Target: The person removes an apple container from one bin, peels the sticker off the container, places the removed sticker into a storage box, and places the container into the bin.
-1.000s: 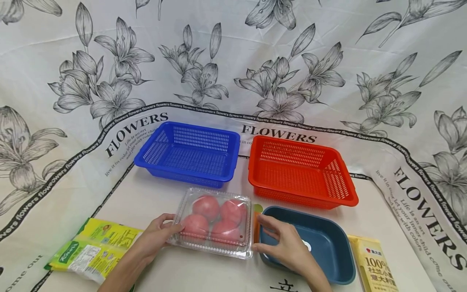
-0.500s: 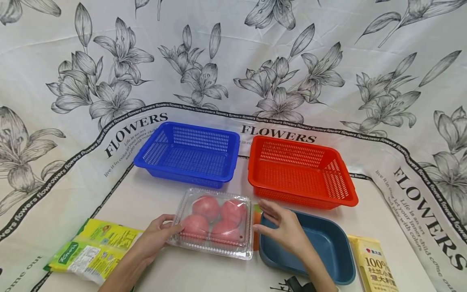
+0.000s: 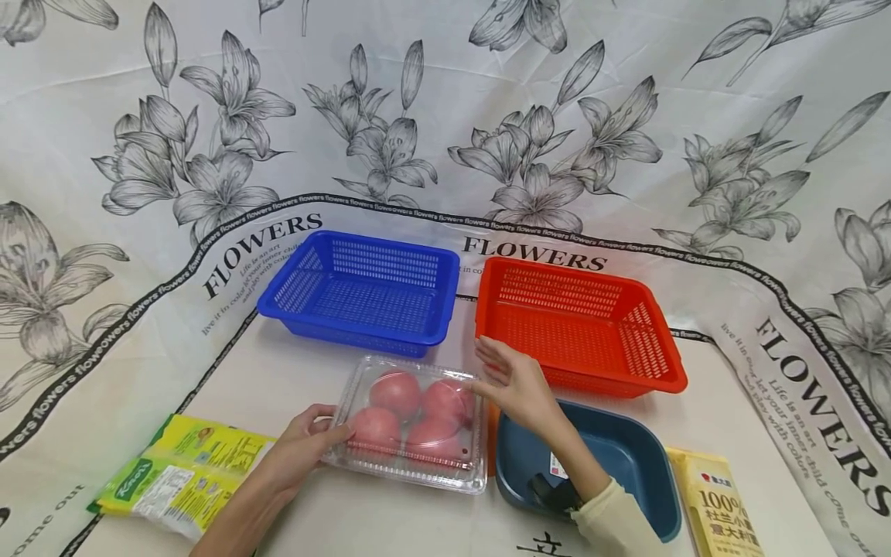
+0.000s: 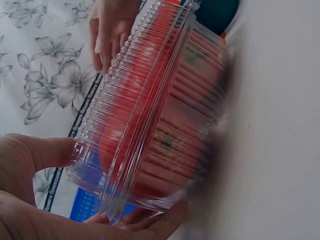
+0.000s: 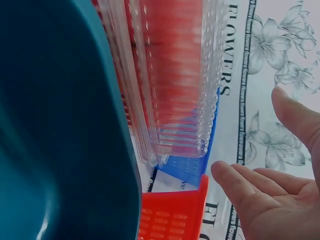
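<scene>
A clear plastic clamshell box with several red tomatoes inside lies mid-table in the head view. My left hand grips its left side, thumb on the lid and fingers under the rim, as the left wrist view also shows around the box. Over the box's far right corner hovers my right hand, fingers extended and thumb apart, holding nothing. In the right wrist view that hand is off to one side of the lid, palm and fingers spread.
Behind the box stand a blue basket and a red basket. A dark teal basin is under my right forearm, with a yellow pasta pack beside it. A yellow-green Knorr bag lies on the left.
My right hand has moved away from the box's right side, up and forward to its far corner near the red basket. My left hand and the box have stayed in place.
</scene>
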`<action>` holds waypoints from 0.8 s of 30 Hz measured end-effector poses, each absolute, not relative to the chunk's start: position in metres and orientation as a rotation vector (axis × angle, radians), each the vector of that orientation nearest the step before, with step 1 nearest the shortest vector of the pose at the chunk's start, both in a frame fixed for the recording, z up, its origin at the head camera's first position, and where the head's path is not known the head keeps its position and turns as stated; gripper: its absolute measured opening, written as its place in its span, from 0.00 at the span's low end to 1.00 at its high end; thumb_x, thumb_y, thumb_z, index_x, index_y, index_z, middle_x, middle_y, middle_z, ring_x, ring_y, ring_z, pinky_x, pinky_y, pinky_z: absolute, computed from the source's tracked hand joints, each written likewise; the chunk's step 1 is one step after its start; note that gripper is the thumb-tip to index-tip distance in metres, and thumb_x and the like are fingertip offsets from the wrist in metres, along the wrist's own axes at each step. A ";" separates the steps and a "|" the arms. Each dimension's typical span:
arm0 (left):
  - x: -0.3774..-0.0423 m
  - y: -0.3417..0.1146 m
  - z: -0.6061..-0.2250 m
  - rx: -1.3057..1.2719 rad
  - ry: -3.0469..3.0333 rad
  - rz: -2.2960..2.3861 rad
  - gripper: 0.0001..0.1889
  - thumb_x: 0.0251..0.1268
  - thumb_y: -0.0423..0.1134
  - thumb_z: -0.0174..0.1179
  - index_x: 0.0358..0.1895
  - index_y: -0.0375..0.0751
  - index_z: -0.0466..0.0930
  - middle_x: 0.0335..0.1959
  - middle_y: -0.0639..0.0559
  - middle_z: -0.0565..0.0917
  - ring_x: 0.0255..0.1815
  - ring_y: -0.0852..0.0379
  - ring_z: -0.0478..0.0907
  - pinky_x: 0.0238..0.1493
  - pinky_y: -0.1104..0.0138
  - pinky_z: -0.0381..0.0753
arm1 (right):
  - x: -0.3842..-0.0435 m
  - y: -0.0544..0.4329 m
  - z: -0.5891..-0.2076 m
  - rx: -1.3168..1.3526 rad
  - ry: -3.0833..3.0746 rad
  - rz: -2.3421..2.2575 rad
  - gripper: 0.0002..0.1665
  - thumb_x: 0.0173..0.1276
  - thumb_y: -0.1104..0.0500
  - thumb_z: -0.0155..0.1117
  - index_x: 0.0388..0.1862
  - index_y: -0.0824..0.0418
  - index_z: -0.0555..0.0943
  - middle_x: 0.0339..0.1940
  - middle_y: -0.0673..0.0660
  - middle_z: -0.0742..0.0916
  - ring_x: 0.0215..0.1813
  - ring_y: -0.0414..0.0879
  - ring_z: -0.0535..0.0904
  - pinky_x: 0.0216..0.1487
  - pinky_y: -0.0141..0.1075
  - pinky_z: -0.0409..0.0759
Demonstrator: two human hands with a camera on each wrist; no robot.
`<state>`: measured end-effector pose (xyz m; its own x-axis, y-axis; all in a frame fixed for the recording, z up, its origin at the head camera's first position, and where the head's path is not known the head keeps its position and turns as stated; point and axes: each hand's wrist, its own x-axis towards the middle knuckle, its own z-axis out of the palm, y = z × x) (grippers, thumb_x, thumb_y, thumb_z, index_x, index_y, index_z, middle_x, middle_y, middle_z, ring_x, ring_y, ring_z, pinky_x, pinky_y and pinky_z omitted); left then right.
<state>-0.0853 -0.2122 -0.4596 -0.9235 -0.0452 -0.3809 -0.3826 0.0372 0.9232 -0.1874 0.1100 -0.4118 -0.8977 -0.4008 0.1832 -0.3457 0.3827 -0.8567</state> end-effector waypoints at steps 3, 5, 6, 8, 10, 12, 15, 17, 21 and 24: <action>-0.086 -0.211 -0.460 -0.439 2.076 1.972 0.29 0.78 0.38 0.63 0.73 0.30 0.66 0.58 0.38 0.84 0.44 0.56 0.81 0.43 0.62 0.78 | -0.199 0.104 -0.410 -0.718 2.584 -1.538 0.48 0.66 0.66 0.81 0.80 0.76 0.67 0.75 0.73 0.78 0.75 0.67 0.76 0.68 0.52 0.81; -0.086 -0.211 -0.461 -0.443 2.075 1.976 0.28 0.77 0.38 0.63 0.73 0.29 0.66 0.58 0.38 0.83 0.45 0.55 0.81 0.44 0.62 0.79 | -0.207 0.100 -0.408 -0.722 2.590 -1.513 0.50 0.66 0.64 0.81 0.80 0.76 0.66 0.76 0.74 0.77 0.75 0.67 0.76 0.67 0.52 0.81; -0.086 -0.211 -0.461 -0.448 2.068 1.982 0.28 0.77 0.37 0.63 0.73 0.29 0.66 0.58 0.38 0.83 0.46 0.55 0.81 0.45 0.62 0.80 | -0.212 0.097 -0.407 -0.722 2.587 -1.507 0.50 0.66 0.64 0.81 0.81 0.76 0.65 0.77 0.74 0.76 0.75 0.68 0.76 0.68 0.53 0.81; -0.085 -0.210 -0.461 -0.454 2.058 1.991 0.28 0.77 0.36 0.63 0.72 0.29 0.66 0.57 0.38 0.82 0.46 0.54 0.81 0.45 0.62 0.81 | -0.221 0.092 -0.406 -0.704 2.601 -1.481 0.51 0.67 0.64 0.81 0.81 0.76 0.64 0.77 0.74 0.75 0.75 0.68 0.76 0.68 0.53 0.81; -0.085 -0.210 -0.461 -0.459 2.050 2.006 0.27 0.77 0.36 0.63 0.71 0.29 0.66 0.55 0.39 0.81 0.46 0.54 0.81 0.46 0.61 0.82 | -0.230 0.086 -0.405 -0.678 2.608 -1.456 0.51 0.67 0.63 0.81 0.82 0.76 0.64 0.78 0.74 0.74 0.75 0.68 0.76 0.69 0.54 0.80; -0.083 -0.209 -0.461 -0.465 2.038 2.032 0.26 0.77 0.35 0.63 0.70 0.30 0.67 0.53 0.40 0.81 0.45 0.53 0.81 0.45 0.61 0.82 | -0.239 0.079 -0.405 -0.668 2.597 -1.439 0.51 0.68 0.63 0.80 0.82 0.75 0.63 0.78 0.74 0.73 0.76 0.68 0.75 0.70 0.55 0.79; -0.081 -0.208 -0.462 -0.474 2.016 2.084 0.23 0.75 0.33 0.63 0.67 0.31 0.68 0.49 0.43 0.81 0.42 0.53 0.81 0.43 0.62 0.82 | -0.249 0.071 -0.405 -0.656 2.559 -1.433 0.51 0.70 0.63 0.79 0.83 0.74 0.62 0.80 0.74 0.72 0.76 0.68 0.74 0.71 0.55 0.78; -0.080 -0.207 -0.462 -0.471 1.994 2.123 0.21 0.74 0.32 0.64 0.64 0.32 0.69 0.47 0.44 0.80 0.41 0.54 0.81 0.41 0.63 0.83 | -0.253 0.069 -0.406 -0.653 2.543 -1.437 0.51 0.70 0.64 0.78 0.84 0.74 0.61 0.80 0.74 0.71 0.76 0.68 0.74 0.72 0.54 0.78; -0.080 -0.205 -0.464 -0.457 1.961 2.167 0.20 0.72 0.31 0.66 0.62 0.34 0.70 0.46 0.45 0.80 0.40 0.53 0.82 0.39 0.64 0.84 | -0.257 0.067 -0.407 -0.626 2.552 -1.428 0.50 0.69 0.66 0.78 0.84 0.73 0.62 0.80 0.74 0.72 0.77 0.67 0.74 0.72 0.54 0.78; -0.080 -0.206 -0.465 -0.454 1.941 2.180 0.20 0.71 0.32 0.66 0.61 0.34 0.71 0.46 0.45 0.82 0.40 0.53 0.83 0.41 0.63 0.84 | -0.260 0.066 -0.411 -0.626 2.539 -1.420 0.49 0.70 0.66 0.77 0.84 0.71 0.63 0.80 0.72 0.71 0.78 0.65 0.73 0.73 0.53 0.77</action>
